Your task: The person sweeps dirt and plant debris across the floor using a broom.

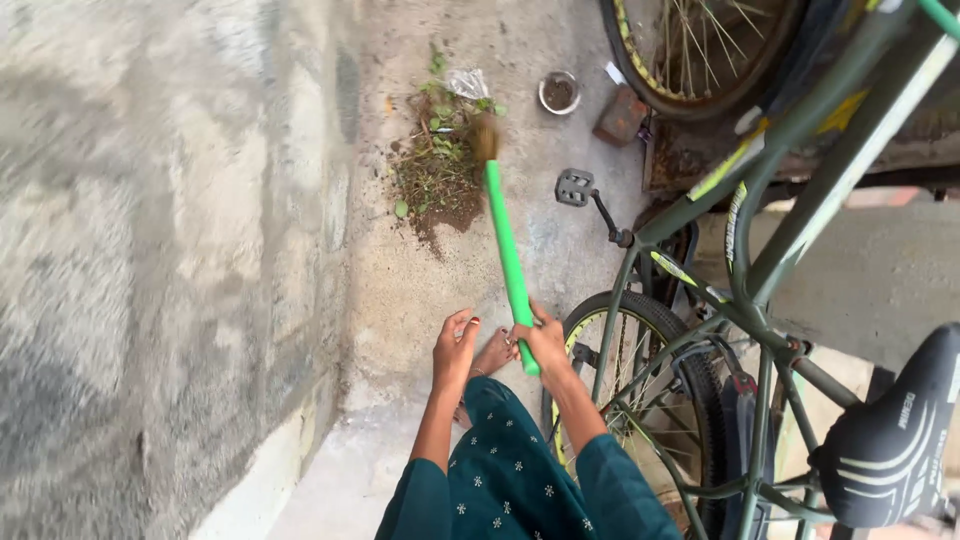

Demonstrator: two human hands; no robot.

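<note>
While the right hand (543, 340) clenches the green broom handle (507, 250), the left hand (455, 350) hangs open beside it.

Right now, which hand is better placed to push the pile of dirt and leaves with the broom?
The right hand: it grips the green broom handle, whose head reaches the pile. The left hand is open and holds nothing.

A rough grey concrete wall (150, 250) fills the nine o'clock side, meeting a speckled concrete floor (400, 300) along a paler ledge. Even daylight, no hard shadows. A dark green bicycle (760, 250) stands from three to five o'clock, its black saddle (895, 430) low right. At twelve o'clock lie a small round metal bowl (559, 92) and a brick fragment (620, 117)
</note>
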